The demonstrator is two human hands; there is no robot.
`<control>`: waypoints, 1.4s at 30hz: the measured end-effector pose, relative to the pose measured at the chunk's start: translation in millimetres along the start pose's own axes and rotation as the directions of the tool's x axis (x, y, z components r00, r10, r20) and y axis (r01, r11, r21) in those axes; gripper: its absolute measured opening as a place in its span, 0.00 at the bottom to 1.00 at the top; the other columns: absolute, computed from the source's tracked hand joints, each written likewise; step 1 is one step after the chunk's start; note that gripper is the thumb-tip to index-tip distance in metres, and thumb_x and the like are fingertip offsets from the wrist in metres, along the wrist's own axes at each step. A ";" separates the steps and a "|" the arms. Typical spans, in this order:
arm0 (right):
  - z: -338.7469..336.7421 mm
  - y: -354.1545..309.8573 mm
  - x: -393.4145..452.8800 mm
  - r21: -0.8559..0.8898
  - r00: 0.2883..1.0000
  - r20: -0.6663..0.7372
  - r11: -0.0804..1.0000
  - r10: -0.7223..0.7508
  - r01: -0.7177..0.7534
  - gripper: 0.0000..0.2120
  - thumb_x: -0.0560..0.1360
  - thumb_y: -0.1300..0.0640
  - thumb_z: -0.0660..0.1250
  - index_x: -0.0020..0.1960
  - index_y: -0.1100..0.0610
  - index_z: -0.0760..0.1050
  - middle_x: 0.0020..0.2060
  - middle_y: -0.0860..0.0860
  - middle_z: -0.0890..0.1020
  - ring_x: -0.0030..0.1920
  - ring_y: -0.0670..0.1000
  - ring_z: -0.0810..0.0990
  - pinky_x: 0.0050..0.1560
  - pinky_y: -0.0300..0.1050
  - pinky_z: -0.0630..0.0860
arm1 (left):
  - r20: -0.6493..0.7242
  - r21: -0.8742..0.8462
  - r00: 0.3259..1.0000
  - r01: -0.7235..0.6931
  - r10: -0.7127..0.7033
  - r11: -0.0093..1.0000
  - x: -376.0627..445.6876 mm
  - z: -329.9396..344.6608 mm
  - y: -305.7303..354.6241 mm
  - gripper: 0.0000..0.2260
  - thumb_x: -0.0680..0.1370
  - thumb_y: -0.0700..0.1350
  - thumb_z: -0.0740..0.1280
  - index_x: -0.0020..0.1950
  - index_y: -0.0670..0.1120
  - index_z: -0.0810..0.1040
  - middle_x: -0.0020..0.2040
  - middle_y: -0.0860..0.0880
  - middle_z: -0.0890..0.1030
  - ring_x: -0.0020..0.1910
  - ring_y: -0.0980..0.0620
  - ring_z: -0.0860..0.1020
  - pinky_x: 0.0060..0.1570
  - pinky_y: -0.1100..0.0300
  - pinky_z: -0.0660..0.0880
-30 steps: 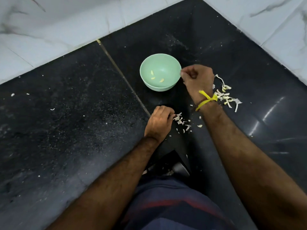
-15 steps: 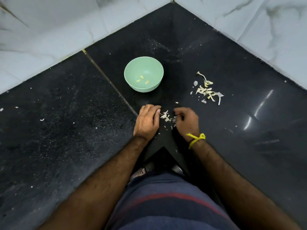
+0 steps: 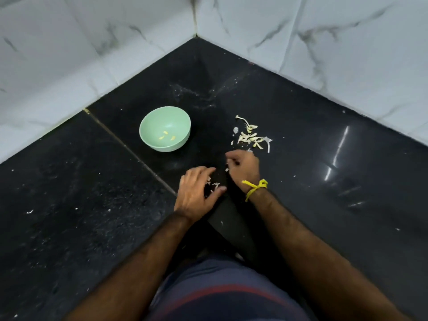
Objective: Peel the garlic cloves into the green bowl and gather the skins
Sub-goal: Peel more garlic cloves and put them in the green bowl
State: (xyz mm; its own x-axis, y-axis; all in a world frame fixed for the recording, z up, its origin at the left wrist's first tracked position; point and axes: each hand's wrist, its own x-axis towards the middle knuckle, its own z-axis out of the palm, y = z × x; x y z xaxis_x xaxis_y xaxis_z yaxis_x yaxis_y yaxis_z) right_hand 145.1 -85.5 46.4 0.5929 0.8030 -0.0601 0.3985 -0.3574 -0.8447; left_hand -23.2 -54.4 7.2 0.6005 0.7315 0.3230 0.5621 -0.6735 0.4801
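Note:
The green bowl (image 3: 151, 122) stands on the black counter and holds three peeled garlic cloves (image 3: 165, 136). To its right lies a pile of garlic cloves and skins (image 3: 251, 137). My left hand (image 3: 196, 193) rests on the counter nearer me, fingers loosely curved beside a few loose skin scraps (image 3: 215, 185). My right hand (image 3: 243, 167), a yellow thread on its wrist, sits just below the pile. Its fingers are curled, with white skin bits showing at the fingertips.
The black stone counter (image 3: 324, 147) runs into a corner of white marble-tiled walls (image 3: 301, 42). A seam (image 3: 129, 149) crosses the counter left of the bowl. Tiny white flecks dot the left slab. My lap fills the bottom edge.
My right hand went from the bowl's rim down to the scraps by my left hand, then up and right toward the pile. My left hand's fingers spread a little.

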 end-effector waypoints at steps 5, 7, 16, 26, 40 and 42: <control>-55.9 19.5 19.9 -0.211 0.942 -0.332 0.970 0.043 -0.119 0.11 0.74 0.67 0.65 0.52 0.63 0.83 0.49 0.60 0.84 0.54 0.61 0.81 0.57 0.48 0.74 | 0.125 0.106 0.966 -0.240 0.227 0.965 -5.9 12.4 11.5 0.37 0.72 0.71 0.68 0.72 0.47 0.74 0.68 0.47 0.75 0.68 0.45 0.72 0.65 0.46 0.68; -68.0 20.2 32.8 -0.282 0.960 -0.280 0.955 0.013 -0.095 0.11 0.74 0.66 0.65 0.53 0.62 0.83 0.51 0.60 0.84 0.55 0.60 0.80 0.59 0.48 0.73 | 0.120 0.151 0.975 -0.205 0.188 0.967 -1.5 16.0 8.6 0.36 0.73 0.71 0.67 0.73 0.48 0.73 0.69 0.47 0.74 0.69 0.45 0.72 0.66 0.47 0.65; -64.6 2.6 95.3 -0.484 0.994 -0.108 0.875 -0.023 -0.032 0.10 0.77 0.59 0.64 0.50 0.60 0.83 0.47 0.60 0.85 0.51 0.63 0.82 0.54 0.53 0.79 | 0.039 0.149 0.999 0.009 -0.015 0.989 7.0 20.2 4.8 0.26 0.79 0.62 0.62 0.70 0.47 0.75 0.69 0.47 0.75 0.70 0.46 0.71 0.67 0.47 0.64; -54.2 18.2 127.4 -0.538 0.996 -0.030 0.841 -0.081 0.052 0.14 0.75 0.61 0.66 0.57 0.51 0.83 0.55 0.58 0.78 0.56 0.62 0.78 0.57 0.53 0.77 | 0.022 0.147 1.000 0.017 -0.021 0.989 6.7 23.2 4.1 0.24 0.79 0.59 0.67 0.69 0.45 0.76 0.68 0.46 0.76 0.69 0.46 0.72 0.67 0.46 0.66; -41.8 -3.4 133.5 -0.612 0.990 -0.058 0.788 -0.130 0.068 0.10 0.77 0.60 0.62 0.55 0.61 0.78 0.54 0.59 0.81 0.57 0.62 0.78 0.55 0.53 0.75 | 0.020 0.102 1.000 0.005 -0.007 0.995 7.8 21.1 4.9 0.18 0.81 0.53 0.64 0.67 0.45 0.78 0.66 0.46 0.77 0.68 0.47 0.73 0.66 0.46 0.67; -42.3 -9.7 123.8 -0.402 0.982 -0.139 0.913 -0.128 0.062 0.08 0.76 0.61 0.65 0.54 0.59 0.80 0.51 0.56 0.84 0.54 0.59 0.81 0.55 0.49 0.76 | 0.012 0.086 1.000 -0.003 0.002 0.996 7.8 21.4 4.0 0.15 0.82 0.51 0.63 0.64 0.45 0.79 0.66 0.47 0.77 0.68 0.48 0.72 0.66 0.46 0.67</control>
State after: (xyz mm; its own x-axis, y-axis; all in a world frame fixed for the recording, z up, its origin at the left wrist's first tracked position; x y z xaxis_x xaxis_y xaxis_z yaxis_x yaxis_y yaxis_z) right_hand 244.2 -2.8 69.7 0.6286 0.7678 0.1235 0.6823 -0.4684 -0.5613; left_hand -4.2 -53.7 -5.9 0.6086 0.7286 0.3143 0.6068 -0.6826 0.4072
